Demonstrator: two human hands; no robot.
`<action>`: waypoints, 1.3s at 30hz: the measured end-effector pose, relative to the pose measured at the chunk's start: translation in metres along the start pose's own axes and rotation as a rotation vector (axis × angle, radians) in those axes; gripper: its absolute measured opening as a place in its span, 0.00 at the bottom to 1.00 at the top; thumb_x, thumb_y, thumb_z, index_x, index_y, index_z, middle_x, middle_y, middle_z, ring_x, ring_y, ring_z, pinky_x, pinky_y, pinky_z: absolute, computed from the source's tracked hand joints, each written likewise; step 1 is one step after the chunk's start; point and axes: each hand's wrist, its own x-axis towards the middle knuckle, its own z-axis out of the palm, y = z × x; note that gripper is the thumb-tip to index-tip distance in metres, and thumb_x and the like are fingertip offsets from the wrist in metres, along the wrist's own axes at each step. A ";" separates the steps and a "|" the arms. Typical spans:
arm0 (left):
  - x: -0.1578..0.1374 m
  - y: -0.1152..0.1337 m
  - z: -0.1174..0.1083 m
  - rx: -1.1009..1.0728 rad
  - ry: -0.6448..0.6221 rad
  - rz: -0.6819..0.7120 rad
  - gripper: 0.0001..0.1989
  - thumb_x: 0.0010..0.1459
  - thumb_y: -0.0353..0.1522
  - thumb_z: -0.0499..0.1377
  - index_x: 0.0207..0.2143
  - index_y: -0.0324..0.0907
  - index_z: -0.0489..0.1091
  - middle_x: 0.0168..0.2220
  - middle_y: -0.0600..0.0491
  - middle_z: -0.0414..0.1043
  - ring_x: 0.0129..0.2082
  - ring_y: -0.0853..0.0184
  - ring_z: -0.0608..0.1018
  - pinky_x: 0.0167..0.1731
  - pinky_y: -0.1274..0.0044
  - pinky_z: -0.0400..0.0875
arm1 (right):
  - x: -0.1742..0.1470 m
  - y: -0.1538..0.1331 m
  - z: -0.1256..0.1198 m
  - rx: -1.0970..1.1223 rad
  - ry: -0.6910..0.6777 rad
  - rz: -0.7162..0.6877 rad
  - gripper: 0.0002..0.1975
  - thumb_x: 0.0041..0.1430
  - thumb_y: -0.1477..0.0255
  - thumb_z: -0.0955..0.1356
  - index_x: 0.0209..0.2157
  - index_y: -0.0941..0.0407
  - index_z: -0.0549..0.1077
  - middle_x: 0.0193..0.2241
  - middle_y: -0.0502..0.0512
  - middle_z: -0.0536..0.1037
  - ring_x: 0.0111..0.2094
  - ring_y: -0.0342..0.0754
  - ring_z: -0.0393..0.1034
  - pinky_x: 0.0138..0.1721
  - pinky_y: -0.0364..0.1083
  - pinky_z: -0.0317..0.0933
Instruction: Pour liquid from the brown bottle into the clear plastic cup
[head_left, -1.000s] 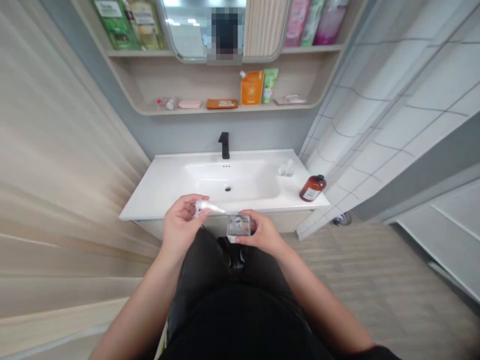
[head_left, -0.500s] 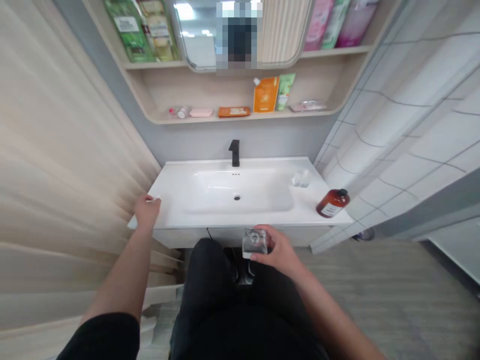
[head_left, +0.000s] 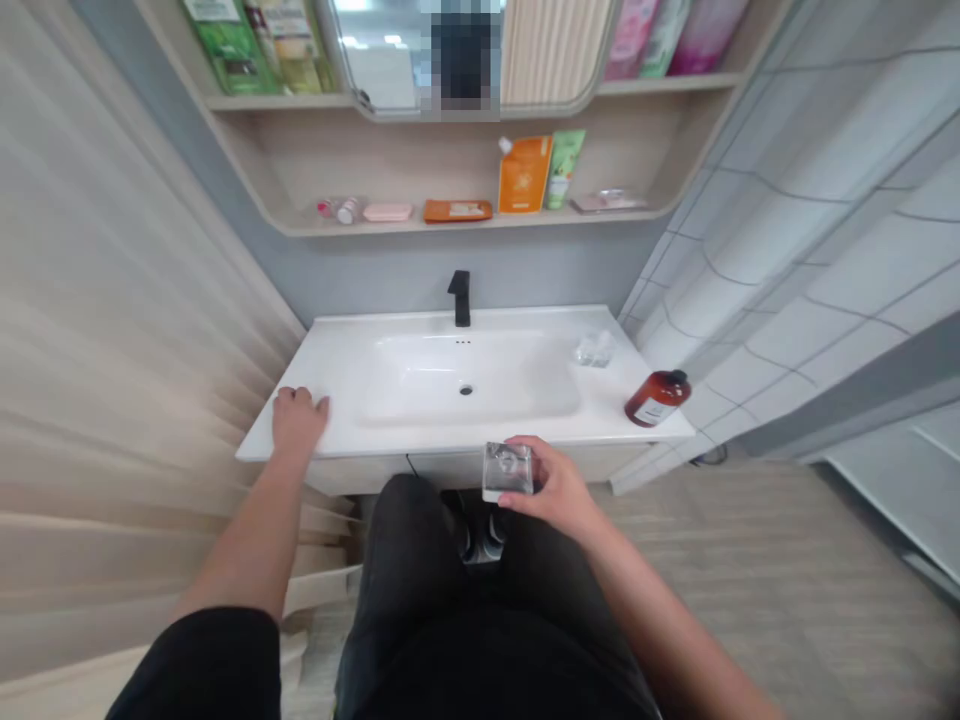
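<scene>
Held in my right hand (head_left: 553, 482) is a small clear, square box (head_left: 508, 470) with a pale lower edge and a round shape in its middle; thumb and fingers grip its right side in front of the counter edge. My left hand (head_left: 298, 425) is on the left end of the white washbasin counter (head_left: 341, 350), fingers curled downward. Whatever lies under those fingers is hidden. Between the hands and the wall is the basin (head_left: 420, 385) with a black faucet (head_left: 461, 300).
A brown bottle (head_left: 658, 398) with a black cap and a crumpled clear item (head_left: 594, 349) stand on the counter's right side. Above, a shelf (head_left: 315, 228) holds an orange pouch (head_left: 524, 175), a green tube (head_left: 564, 170) and small packs. A curtain (head_left: 150, 350) hangs at left.
My left hand has turned fingers-down on the counter; the small white thing seen at its fingertips no longer shows. My right hand still holds the clear box, and the view has shifted slightly.
</scene>
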 end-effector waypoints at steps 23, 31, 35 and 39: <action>-0.227 0.182 -0.087 -0.854 -0.443 0.399 0.37 0.52 0.33 0.77 0.64 0.47 0.74 0.60 0.45 0.81 0.53 0.54 0.84 0.57 0.63 0.81 | 0.001 -0.018 0.045 0.060 -0.236 -0.151 0.49 0.45 0.53 0.87 0.67 0.47 0.73 0.73 0.63 0.66 0.68 0.65 0.71 0.68 0.62 0.69; -0.201 0.157 -0.081 -0.929 -0.291 0.148 0.38 0.50 0.38 0.78 0.62 0.45 0.75 0.60 0.44 0.81 0.49 0.55 0.86 0.54 0.61 0.83 | 0.001 0.007 0.005 -0.052 -0.135 -0.130 0.47 0.56 0.53 0.83 0.72 0.43 0.67 0.74 0.62 0.66 0.70 0.63 0.69 0.66 0.64 0.71; -0.163 0.120 -0.069 -0.864 -0.159 0.047 0.40 0.47 0.42 0.79 0.62 0.45 0.75 0.57 0.45 0.81 0.50 0.54 0.86 0.54 0.60 0.84 | 0.001 0.036 -0.057 -0.212 0.205 -0.087 0.30 0.59 0.50 0.79 0.57 0.51 0.79 0.58 0.63 0.81 0.58 0.62 0.79 0.59 0.62 0.76; -0.124 0.078 -0.054 -0.825 -0.040 -0.088 0.41 0.46 0.42 0.80 0.62 0.44 0.74 0.57 0.44 0.81 0.53 0.53 0.84 0.55 0.59 0.84 | -0.009 0.058 -0.130 -0.427 0.746 -0.029 0.27 0.55 0.45 0.77 0.40 0.55 0.77 0.42 0.60 0.82 0.40 0.57 0.79 0.47 0.60 0.78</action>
